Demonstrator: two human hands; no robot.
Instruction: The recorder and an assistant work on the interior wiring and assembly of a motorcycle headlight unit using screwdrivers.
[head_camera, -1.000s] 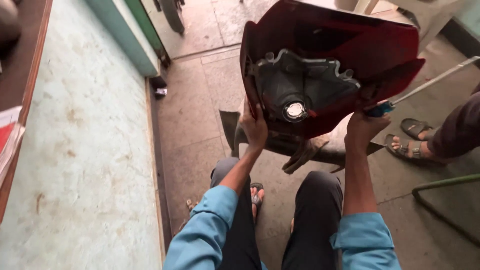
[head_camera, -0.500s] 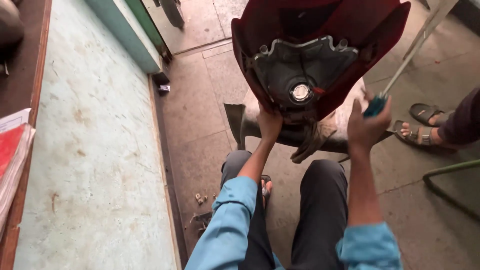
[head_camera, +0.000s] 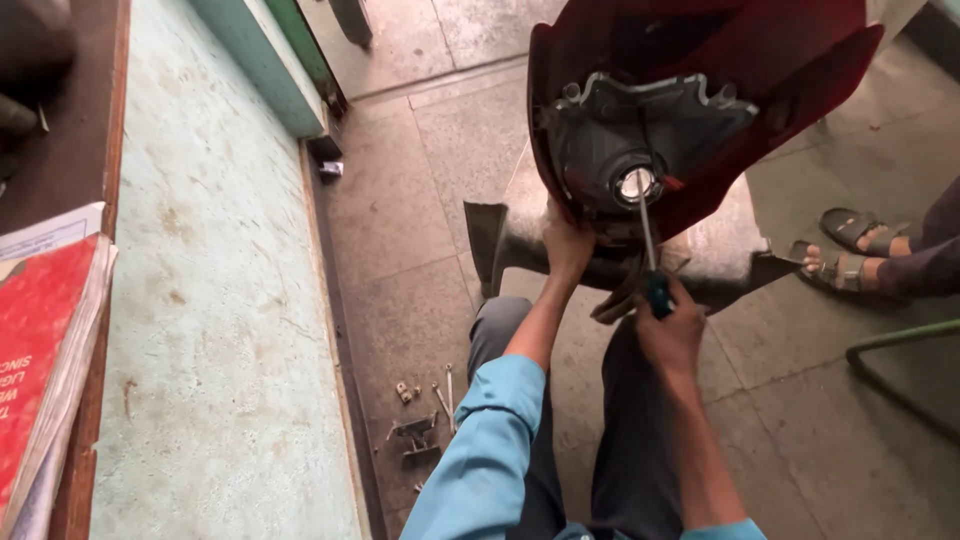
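Left hand (head_camera: 566, 245) clamped on lower edge of the dark red headlight cowl (head_camera: 700, 60) held upright over the knees, right hand (head_camera: 668, 335) fisted round screwdriver (head_camera: 648, 250), tip apparently in the bulb socket (head_camera: 634, 184).

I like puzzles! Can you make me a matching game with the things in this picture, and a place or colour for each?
Things:
1. screwdriver
2. headlight cowl
3. sandalled feet
4. small metal parts

Places or colours:
A. dark red
B. lying on the floor beside the wall
C. in the right hand, tip at the round socket
D. at the right edge

Pairs: 1-C, 2-A, 3-D, 4-B
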